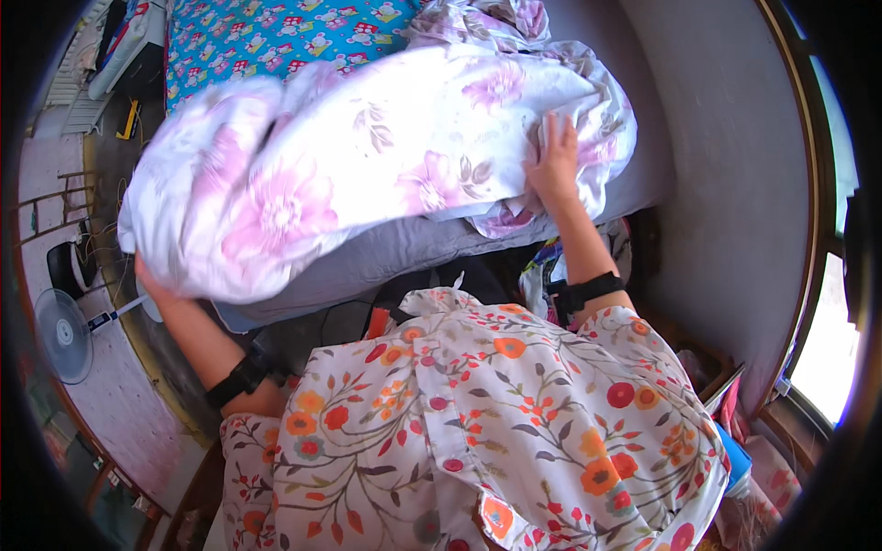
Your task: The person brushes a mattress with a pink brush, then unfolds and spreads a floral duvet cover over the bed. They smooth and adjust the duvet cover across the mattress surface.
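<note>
A white bedsheet [367, 147] with large pink flowers and grey leaves stretches in loose folds across the bed in front of me. My left hand [154, 280] grips its near left corner, which is lifted past the bed's edge. Cloth covers most of those fingers. Towards the sheet's right end, my right hand [554, 165] lies on the bunched folds, its fingers stretched out and apart. Beneath the sheet is a bed with a grey cover [367, 271]. A blue cloth with cartoon figures [285, 32] spreads over the bed's far left part.
A pale wall [726, 165] runs along the bed's right side, with a bright window [831, 312] beyond. On the left are a round fan [64, 335] and a yellow object [130, 119] on the floor. Colourful bags or cloths [547, 266] sit below the bed's near edge.
</note>
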The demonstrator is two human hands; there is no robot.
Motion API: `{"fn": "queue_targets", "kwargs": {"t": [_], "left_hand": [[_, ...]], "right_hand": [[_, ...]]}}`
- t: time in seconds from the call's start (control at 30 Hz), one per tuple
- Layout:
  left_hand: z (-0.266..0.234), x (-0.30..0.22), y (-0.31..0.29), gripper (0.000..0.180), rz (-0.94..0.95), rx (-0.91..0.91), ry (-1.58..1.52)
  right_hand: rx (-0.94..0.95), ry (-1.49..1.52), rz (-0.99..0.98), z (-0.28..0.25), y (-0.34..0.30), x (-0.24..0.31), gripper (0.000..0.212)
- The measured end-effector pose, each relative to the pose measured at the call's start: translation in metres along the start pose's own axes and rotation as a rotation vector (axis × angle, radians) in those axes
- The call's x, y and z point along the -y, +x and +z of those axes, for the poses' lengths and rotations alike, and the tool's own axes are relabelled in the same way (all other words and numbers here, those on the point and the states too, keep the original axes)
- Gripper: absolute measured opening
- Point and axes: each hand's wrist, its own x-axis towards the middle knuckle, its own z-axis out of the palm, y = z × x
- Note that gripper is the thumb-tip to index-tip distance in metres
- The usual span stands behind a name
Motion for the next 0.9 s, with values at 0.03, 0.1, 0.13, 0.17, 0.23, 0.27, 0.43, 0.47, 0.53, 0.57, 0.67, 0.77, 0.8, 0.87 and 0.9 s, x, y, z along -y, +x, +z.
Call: {"fn": "queue_targets", "kwargs": {"t": [0.03, 0.1, 0.13, 0.17, 0.23, 0.27, 0.43, 0.47, 0.53, 0.57, 0.67, 0.77, 0.8, 0.87, 0.9], "left_hand": [[-0.017, -0.006, -0.008, 0.047, 0.047, -0.039, 0.094], [-0.055, -0.025, -0.025, 0.047, 0.136, -0.14, 0.367], [-0.073, -0.034, -0.032, 0.048, 0.114, -0.207, 0.371], [-0.09, -0.039, -0.04, 0.048, 0.084, -0.27, 0.364], [-0.113, -0.044, -0.054, 0.048, 0.029, -0.364, 0.332], [-0.119, -0.044, -0.061, 0.049, 0.016, -0.397, 0.306], [-0.101, -0.02, -0.101, 0.052, -0.016, -0.517, 0.067], [-0.09, -0.018, -0.105, 0.054, -0.009, -0.537, 0.055], [-0.069, -0.015, -0.115, 0.058, -0.011, -0.57, 0.025], [-0.058, -0.017, -0.119, 0.06, -0.043, -0.587, 0.002], [-0.036, -0.02, -0.131, 0.065, -0.057, -0.657, 0.026], [-0.028, -0.021, -0.143, 0.068, -0.005, -0.711, 0.14], [-0.028, -0.023, -0.145, 0.068, -0.052, -0.694, 0.111], [-0.029, -0.024, -0.15, 0.068, -0.142, -0.658, 0.049], [-0.031, -0.025, -0.156, 0.068, -0.184, -0.636, 0.018]], "right_hand": [[-0.005, -0.095, -0.116, 0.009, 0.003, 0.007, 0.102], [0.041, -0.217, -0.216, 0.034, 0.015, 0.021, 0.099], [0.03, -0.197, -0.282, 0.049, 0.019, 0.022, 0.095], [0.233, -0.318, -0.331, 0.067, 0.016, 0.021, 0.078], [0.725, -0.351, -0.384, 0.098, 0.008, 0.009, 0.038], [1.013, -0.354, -0.327, 0.114, -0.011, 0.003, 0.031], [1.745, 0.127, -0.101, 0.13, -0.084, -0.044, 0.053], [1.75, 0.198, 0.097, 0.12, -0.076, -0.053, 0.058], [1.716, 0.448, 0.515, 0.11, -0.032, -0.052, 0.055], [1.5, 0.608, 0.437, 0.099, -0.004, -0.051, 0.044], [0.746, 0.791, 0.394, 0.087, 0.085, -0.033, 0.032], [0.196, 0.546, 0.319, 0.106, 0.15, -0.013, 0.061], [-0.063, 0.393, 0.18, 0.121, 0.163, -0.005, 0.072], [0.043, 0.351, 0.338, 0.148, 0.185, 0.007, 0.085], [0.156, 0.437, 0.343, 0.154, 0.187, 0.012, 0.082]]}}
